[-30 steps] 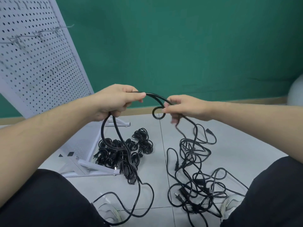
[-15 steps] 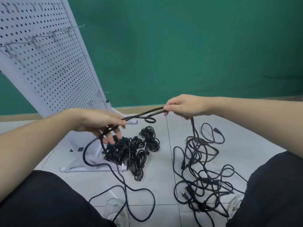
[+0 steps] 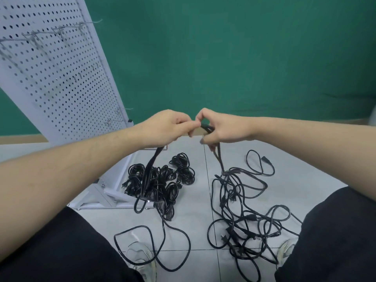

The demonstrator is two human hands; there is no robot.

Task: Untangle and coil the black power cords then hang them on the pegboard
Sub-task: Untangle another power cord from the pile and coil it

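Note:
My left hand (image 3: 166,130) and my right hand (image 3: 219,127) meet in mid-air, both gripping one black power cord (image 3: 149,169). Looped strands of it hang from my left hand down to the floor. From my right hand the cord drops into a loose tangle of black cords (image 3: 244,212) on the tiles at the right. A pile of coiled cords (image 3: 162,180) lies on the floor at the foot of the white pegboard (image 3: 50,74), which stands at the left with wire hooks (image 3: 61,30) near its top.
The pegboard's white metal base (image 3: 97,198) sits on the grey tiled floor beside the coiled pile. A green wall (image 3: 244,58) rises behind. My knees in black trousers and my two shoes (image 3: 142,255) frame the bottom of the view.
My left hand has risen and moved right to meet my right hand, gathering the cord into hanging loops. The right hand stayed roughly in place.

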